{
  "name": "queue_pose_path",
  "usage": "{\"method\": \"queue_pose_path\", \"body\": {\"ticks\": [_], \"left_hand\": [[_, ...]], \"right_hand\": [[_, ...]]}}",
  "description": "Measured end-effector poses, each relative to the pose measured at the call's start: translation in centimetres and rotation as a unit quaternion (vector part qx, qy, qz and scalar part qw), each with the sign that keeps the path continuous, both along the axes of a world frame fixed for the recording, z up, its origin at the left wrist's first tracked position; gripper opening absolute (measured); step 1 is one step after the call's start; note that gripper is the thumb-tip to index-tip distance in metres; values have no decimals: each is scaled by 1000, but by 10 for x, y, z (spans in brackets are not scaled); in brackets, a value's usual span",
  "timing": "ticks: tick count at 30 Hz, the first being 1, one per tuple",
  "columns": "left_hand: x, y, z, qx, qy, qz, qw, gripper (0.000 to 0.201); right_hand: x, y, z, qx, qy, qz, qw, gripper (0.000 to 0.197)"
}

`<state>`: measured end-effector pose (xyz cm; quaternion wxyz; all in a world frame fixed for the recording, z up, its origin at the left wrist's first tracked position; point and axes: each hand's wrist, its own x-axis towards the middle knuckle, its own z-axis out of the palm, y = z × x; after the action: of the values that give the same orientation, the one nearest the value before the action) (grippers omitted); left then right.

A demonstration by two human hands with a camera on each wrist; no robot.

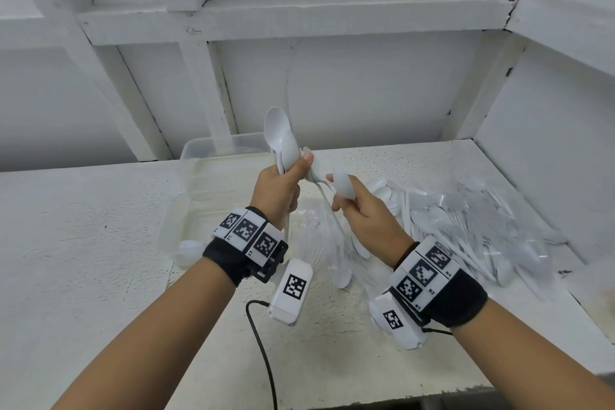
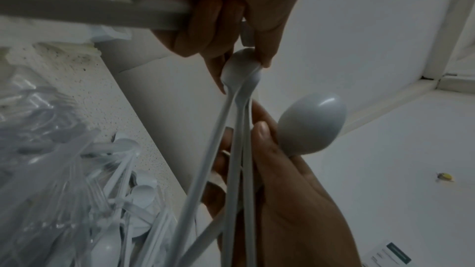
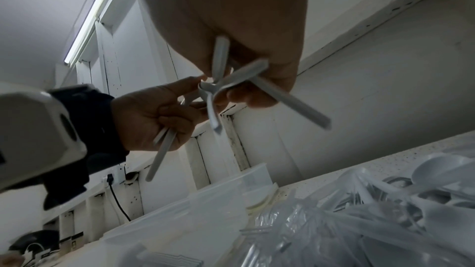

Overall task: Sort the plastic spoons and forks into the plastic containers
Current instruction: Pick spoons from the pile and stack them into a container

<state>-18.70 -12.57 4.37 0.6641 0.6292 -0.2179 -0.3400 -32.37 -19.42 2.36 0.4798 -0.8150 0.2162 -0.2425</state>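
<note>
Left hand (image 1: 278, 188): raised above the surface (image 1: 83, 243); fingers (image 3: 169, 121) curled round a bundle of white spoons (image 1: 283, 143); bundle near upright, bowls up, handles running down through the fist and out below it.
Right hand (image 1: 361, 215): just beside the left hand, at similar height; fingers curled round several spoon handles; one spoon bowl (image 1: 342, 185) standing up above the thumb.
Shared spoons (image 2: 241, 68): bowls pinched at the left fingertips (image 2: 264, 56); long axes slanting down toward the right hand; handles crossing one another in the right wrist view.
Cutlery heap (image 1: 466, 220): white spoons mixed with clear forks, in and around clear plastic wrapping; lying on the surface at right, axes in all directions.
Near container (image 1: 186, 210): clear plastic, on the surface below the left hand; contents not clear.
Far container (image 1: 226, 143): clear plastic, just behind the near one, against the white wall.
Clear forks (image 1: 312, 236): lying on the surface between the near container and the heap.
Writing: black-and-white square markers on both wristbands (image 1: 248, 231); small characters beside them too small to read; printed label at the lower edge of the left wrist view, illegible.
</note>
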Motion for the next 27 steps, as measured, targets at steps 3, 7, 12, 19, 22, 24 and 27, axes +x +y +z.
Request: {"method": "queue_pose_path", "body": {"ticks": [3, 7, 12, 19, 22, 24, 27], "left_hand": [[-3, -1, -2, -1, 19, 2, 1000, 34], [-6, 0, -1, 0, 26, -14, 1000, 34], [-9, 3, 1, 0, 43, -59, 997, 28], [-7, 6, -4, 2, 28, -49, 998, 28], [-7, 6, -6, 11, -11, -56, 998, 33], [-10, 5, -5, 18, -26, -63, 998, 34], [-13, 3, -4, 18, -31, -63, 997, 34]], "right_hand": [[1, 3, 0, 7, -12, 12, 1000, 32], [0, 7, 1, 63, 10, 23, 998, 25], [-2, 5, 2, 109, -19, 13, 994, 24], [-4, 5, 7, 151, 25, 39, 987, 20], [0, 6, 8, 152, 24, 15, 988, 34], [3, 7, 8, 137, 22, -7, 990, 35], [9, 6, 9, 104, 23, -22, 994, 25]]}}
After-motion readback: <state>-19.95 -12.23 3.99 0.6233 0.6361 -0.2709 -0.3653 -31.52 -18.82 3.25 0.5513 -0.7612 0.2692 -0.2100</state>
